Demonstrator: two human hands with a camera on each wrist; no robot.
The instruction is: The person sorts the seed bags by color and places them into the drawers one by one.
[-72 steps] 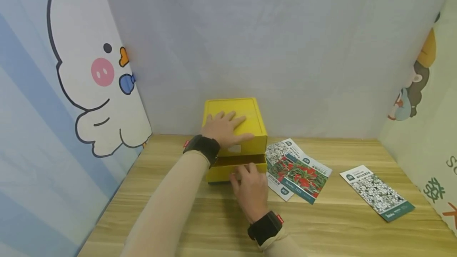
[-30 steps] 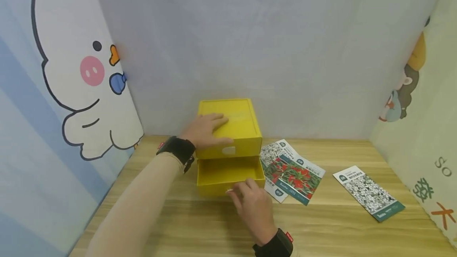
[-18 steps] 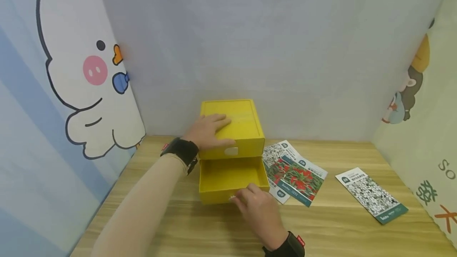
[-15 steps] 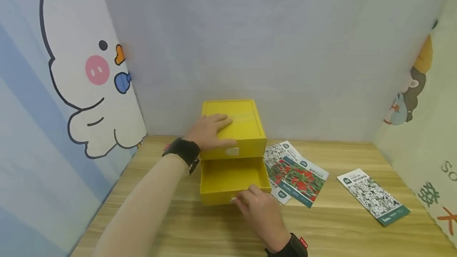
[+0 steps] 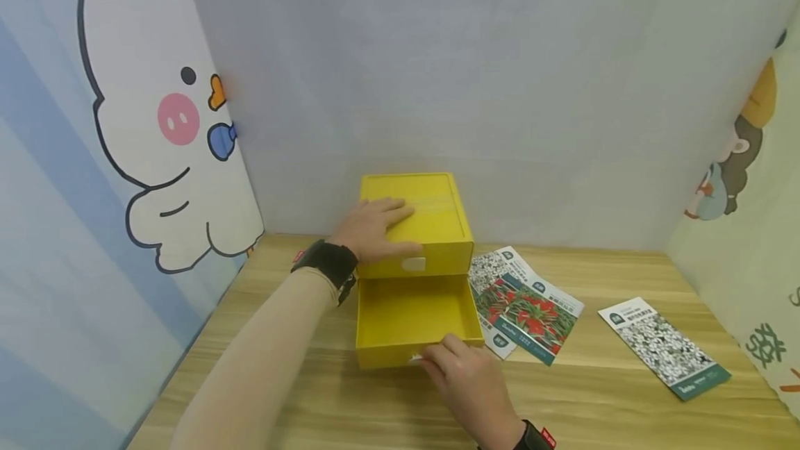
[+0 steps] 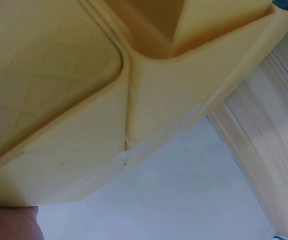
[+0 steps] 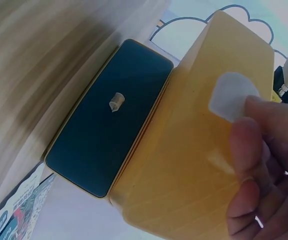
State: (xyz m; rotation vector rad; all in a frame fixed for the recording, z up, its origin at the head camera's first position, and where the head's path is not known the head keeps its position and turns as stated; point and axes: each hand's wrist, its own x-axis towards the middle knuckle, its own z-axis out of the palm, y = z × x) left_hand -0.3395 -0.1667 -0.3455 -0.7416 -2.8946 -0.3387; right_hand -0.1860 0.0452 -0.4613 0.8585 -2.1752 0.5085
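A yellow drawer box stands against the grey backdrop. My left hand rests spread on its top, near the left front edge; a bit of that hand shows in the left wrist view's lower corner. The yellow drawer below the top compartment is pulled well out, and its visible inside is bare. My right hand pinches the white tab on the drawer's front between thumb and finger. A white tab also marks the upper compartment's front. Under the drawer, a dark teal front carries a small pale knob.
Right of the box lie overlapping flower-picture packets, one red-flowered. Another white-flowered packet lies farther right on the wooden table. A grey backdrop rises behind, with printed side panels at left and right.
The drawer has slid out from nearly closed, toward the person. My right hand moved toward the person with it. My left hand shifted left on the box top and stayed resting there.
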